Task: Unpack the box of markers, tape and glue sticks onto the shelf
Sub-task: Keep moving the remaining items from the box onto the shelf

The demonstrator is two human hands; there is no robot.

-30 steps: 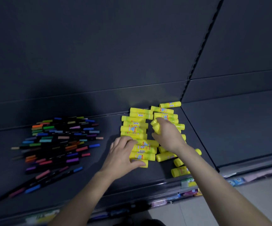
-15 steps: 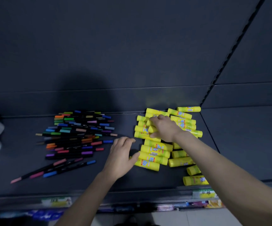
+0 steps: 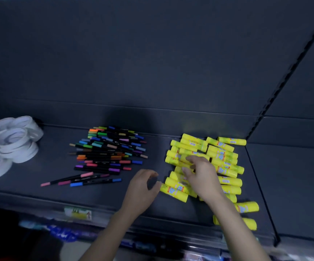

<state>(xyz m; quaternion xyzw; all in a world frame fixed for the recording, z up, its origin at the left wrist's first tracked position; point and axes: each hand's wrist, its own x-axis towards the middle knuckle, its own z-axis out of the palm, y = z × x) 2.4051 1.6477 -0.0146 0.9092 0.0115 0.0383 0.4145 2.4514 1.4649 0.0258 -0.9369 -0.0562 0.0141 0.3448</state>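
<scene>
The glue sticks point(image 3: 222, 157) lie in a loose yellow heap on the right part of the shelf point(image 3: 49, 196), most of them crosswise in rough rows, with two strays point(image 3: 246, 207) near the front edge.

Change over the last second:
- The right hand point(image 3: 201, 176) was closed round one stick at the back of the heap. It now lies over the middle, fingers bent down onto the sticks. Motion blur hides whether it grips one or only presses: cannot tell
- The left hand point(image 3: 141, 191) was flat on the front-left sticks. It has come off the heap and now sits just beside it, fingers and thumb apart in a loose curve and holding nothing, thumb tip at the end of the foremost stick point(image 3: 174, 191)
- The view has swung left, which brings the tape rolls point(image 3: 11, 142) into frame

Judgement: both hands are squaring up sticks already set down, not bringing new stock. The unpacking looks close to done, with tidying as the step in hand.

Containers and contents:
- Box: not in view, so what remains in it cannot be told
- Shelf: three separate groups. White tape rolls are stacked at the far left. The markers point(image 3: 111, 151) are piled in the centre, a few lying apart toward the front. The glue sticks are at the right, beside the slotted upright point(image 3: 284, 81)
- A price label point(image 3: 77, 212) sits on the front rail
</scene>
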